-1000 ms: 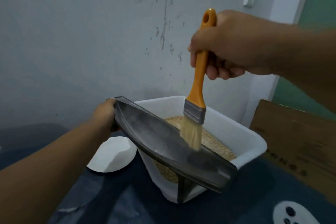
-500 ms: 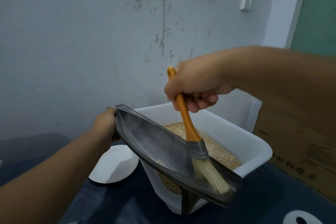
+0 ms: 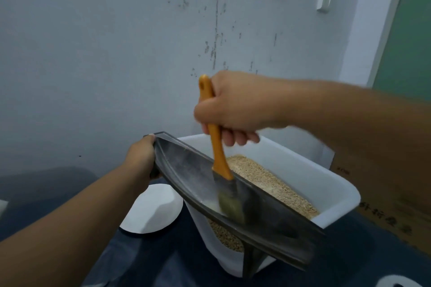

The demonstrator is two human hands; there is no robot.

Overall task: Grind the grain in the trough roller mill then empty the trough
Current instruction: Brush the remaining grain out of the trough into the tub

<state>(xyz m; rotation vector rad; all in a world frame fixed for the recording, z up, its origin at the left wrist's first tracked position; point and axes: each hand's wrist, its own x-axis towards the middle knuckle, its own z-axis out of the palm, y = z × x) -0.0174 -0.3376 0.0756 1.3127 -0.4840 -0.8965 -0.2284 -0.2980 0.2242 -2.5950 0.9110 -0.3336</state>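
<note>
Metal trough [image 3: 186,172] slants lengthwise down toward bin [image 3: 335,193].

plain back room or storeroom, stained pale wall [image 3: 116,53], cardboard box [image 3: 384,212], dark cloth-covered table [image 3: 163,263]

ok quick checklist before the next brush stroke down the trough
1. Left hand grips the trough's raised end: ok.
2. Metal trough tilted down toward the white tub: ok.
3. Low end over the tub, not the dark cloth: ok.
4. Right hand holds the orange brush, bristles in the channel: ok.
5. Pale residue by the bristles: not ok, trough not yet clean.
6. Room in the tub above the grain: ok.
</note>
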